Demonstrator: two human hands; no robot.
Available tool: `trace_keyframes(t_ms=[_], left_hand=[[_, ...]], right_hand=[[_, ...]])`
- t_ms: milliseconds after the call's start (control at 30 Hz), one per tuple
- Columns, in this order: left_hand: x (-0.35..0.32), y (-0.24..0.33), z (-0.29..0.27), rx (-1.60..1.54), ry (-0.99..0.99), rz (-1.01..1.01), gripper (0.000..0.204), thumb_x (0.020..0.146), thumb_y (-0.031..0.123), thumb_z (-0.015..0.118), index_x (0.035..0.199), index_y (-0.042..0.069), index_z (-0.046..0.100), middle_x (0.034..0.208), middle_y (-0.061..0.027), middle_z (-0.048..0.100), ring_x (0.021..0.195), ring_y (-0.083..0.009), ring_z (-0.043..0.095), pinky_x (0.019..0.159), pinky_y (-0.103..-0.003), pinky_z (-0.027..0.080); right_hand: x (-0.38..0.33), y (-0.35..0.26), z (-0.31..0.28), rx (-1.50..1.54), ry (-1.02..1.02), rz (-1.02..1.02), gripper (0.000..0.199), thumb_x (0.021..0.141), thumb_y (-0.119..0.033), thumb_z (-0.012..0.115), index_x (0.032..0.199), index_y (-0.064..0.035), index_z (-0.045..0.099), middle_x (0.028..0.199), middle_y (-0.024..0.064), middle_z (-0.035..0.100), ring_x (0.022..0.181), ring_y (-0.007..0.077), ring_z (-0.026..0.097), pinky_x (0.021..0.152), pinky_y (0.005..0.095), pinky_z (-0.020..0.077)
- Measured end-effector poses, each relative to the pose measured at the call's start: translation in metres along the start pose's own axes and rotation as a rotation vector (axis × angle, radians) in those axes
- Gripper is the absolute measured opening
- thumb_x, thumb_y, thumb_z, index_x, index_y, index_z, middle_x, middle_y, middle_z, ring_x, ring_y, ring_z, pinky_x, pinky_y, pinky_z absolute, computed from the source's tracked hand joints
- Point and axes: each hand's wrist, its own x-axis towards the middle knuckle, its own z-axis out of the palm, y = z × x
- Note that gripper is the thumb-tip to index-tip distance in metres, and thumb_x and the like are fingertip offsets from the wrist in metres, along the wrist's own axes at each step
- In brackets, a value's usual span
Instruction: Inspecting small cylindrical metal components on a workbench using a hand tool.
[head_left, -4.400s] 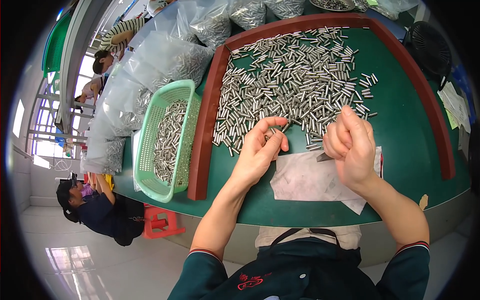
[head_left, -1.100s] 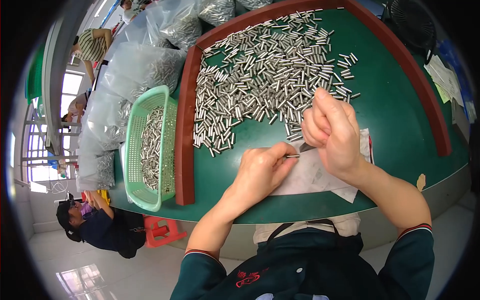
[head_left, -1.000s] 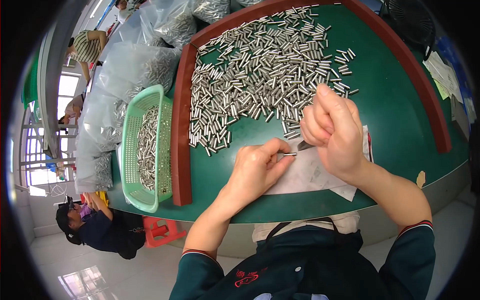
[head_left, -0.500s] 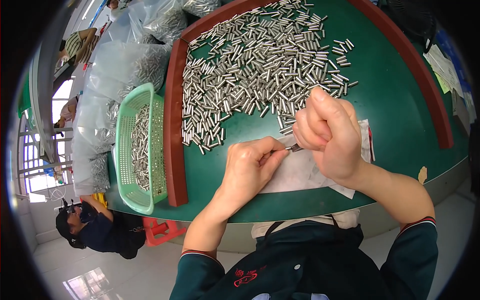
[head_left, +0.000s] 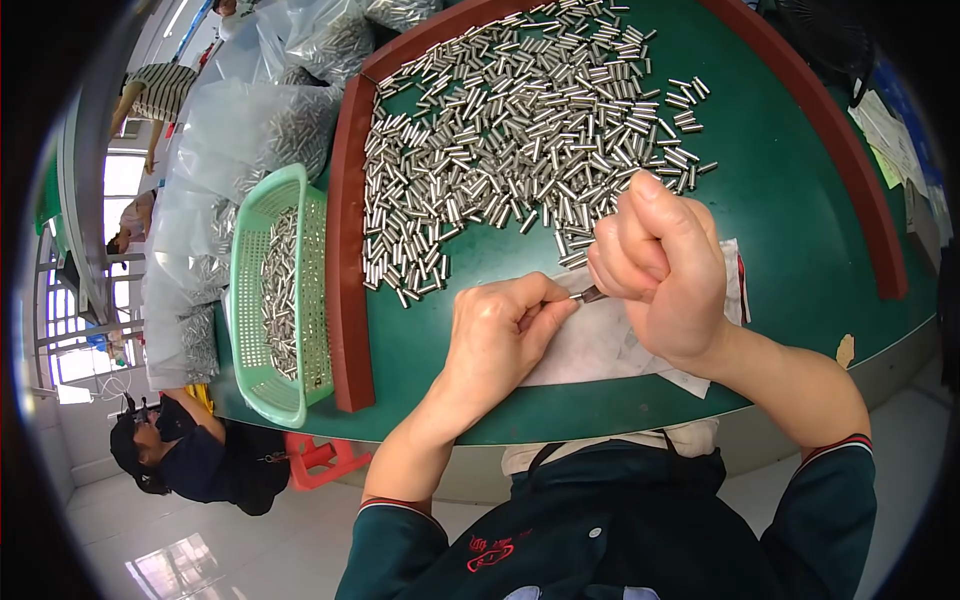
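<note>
My left hand [head_left: 497, 328] is closed in a pinch on a small shiny metal pin [head_left: 576, 297], most of it hidden by the fingertips. Against the pin's exposed end sits the tip of a thin dark tool [head_left: 592, 295], gripped in my right hand [head_left: 665, 275]. That hand is curled into a fist with the thumb up, so the tool's kind is hidden. Beneath both hands lies a whitish cloth [head_left: 590, 352]. Just beyond them spreads a large heap of short metal pins [head_left: 500, 150] on the green tabletop [head_left: 780, 210].
Dark red rails [head_left: 350, 300] border the work area. Left of them stands a light green plastic basket [head_left: 262, 390] with more pins, beside clear bags [head_left: 215, 135] of metal parts. A co-worker [head_left: 215, 460] sits at lower left near a red stool [head_left: 325, 460].
My hands hold almost the same pose, with the right hand shifted very slightly. In the background at upper left, a person in a striped top has moved.
</note>
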Motion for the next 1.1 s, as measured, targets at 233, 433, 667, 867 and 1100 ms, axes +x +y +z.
trace_keyframes(t_ms=[233,433,667,867,1100], left_hand=[[0.0,0.0,0.0,-0.012,-0.004,-0.019,0.008,0.067,0.004,0.065,0.067,0.002,0.057,0.046,-0.0077,0.046,0.038,-0.0172,0.043,0.039,-0.028,0.035],[0.0,-0.001,0.001,-0.024,0.005,-0.021,0.009,0.067,0.004,0.066,0.067,0.001,0.057,0.047,-0.0078,0.046,0.039,-0.017,0.043,0.039,-0.028,0.034],[0.0,-0.002,0.002,-0.049,-0.005,-0.017,0.009,0.067,0.004,0.066,0.066,0.001,0.057,0.047,-0.0084,0.047,0.039,-0.0172,0.043,0.039,-0.028,0.034],[0.0,-0.001,0.002,-0.047,0.02,0.007,0.009,0.067,0.004,0.065,0.066,0.001,0.057,0.047,-0.0094,0.047,0.039,-0.0179,0.042,0.04,-0.029,0.034],[0.009,-0.025,-0.024,-1.304,-0.19,-0.301,0.006,0.083,0.01,0.051,0.081,0.004,0.051,0.061,-0.0002,0.047,0.047,-0.0023,0.03,0.044,-0.016,0.026]], right_hand=[[0.0,0.0,0.0,-0.019,-0.021,-0.023,0.043,0.089,-0.022,0.031,0.047,-0.0132,0.023,0.038,-0.003,0.023,0.036,0.0065,0.014,0.036,0.0233,0.0143],[-0.001,0.002,0.001,-0.02,-0.026,-0.033,0.043,0.089,-0.022,0.03,0.047,-0.0129,0.023,0.038,-0.003,0.023,0.036,0.0068,0.015,0.036,0.0232,0.015],[-0.007,0.01,0.003,-0.081,-0.066,-0.093,0.043,0.09,-0.023,0.031,0.049,-0.0117,0.026,0.04,-0.0034,0.022,0.038,0.0064,0.017,0.038,0.0233,0.0164],[-0.003,0.006,0.002,-0.069,-0.041,-0.051,0.043,0.09,-0.024,0.032,0.049,-0.0118,0.025,0.041,-0.0034,0.023,0.038,0.0062,0.017,0.038,0.0233,0.0157],[-0.001,0.001,-0.001,-0.071,-0.006,-0.022,0.042,0.089,-0.022,0.034,0.049,-0.0122,0.024,0.04,-0.0025,0.023,0.037,0.0065,0.015,0.037,0.0237,0.0145]])
